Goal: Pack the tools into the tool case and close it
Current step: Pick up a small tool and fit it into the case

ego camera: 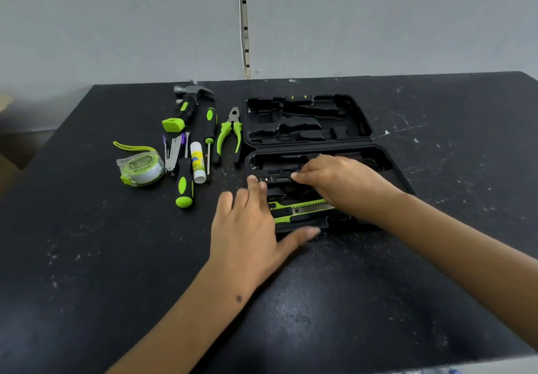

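Tool case (308, 117) lies open flat on the black table (116, 257), right of centre: far half shows bare moulded recesses, near half is under both hands. Green-and-black utility knife (302, 209) sits in the near half, lying left-right toward the near edge.

Left hand (247, 228) rests flat at the near-left corner of the case, fingers loosely spread, thumb laid along the case's near edge, fingertips at the left rim. Not holding anything.

Right hand (334, 181) reaches in from the right over the near half, fingers bent and drawn together, tips pressing on a dark insert in the middle of the tray. Can't tell whether it pinches something there; the part is black on black.

Still outside, left of the case:
- pliers (231, 135), just beside the case's left edge, jaws pointing far
- screwdriver (210, 138), tip pointing near
- hammer (186, 105), farthest of the group
- glue stick (198, 162)
- second screwdriver (184, 184), handle toward the near side
- small metal folding tool (172, 152) with purple bits; type unclear
- tape measure (141, 168), leftmost, green strap trailing far-left
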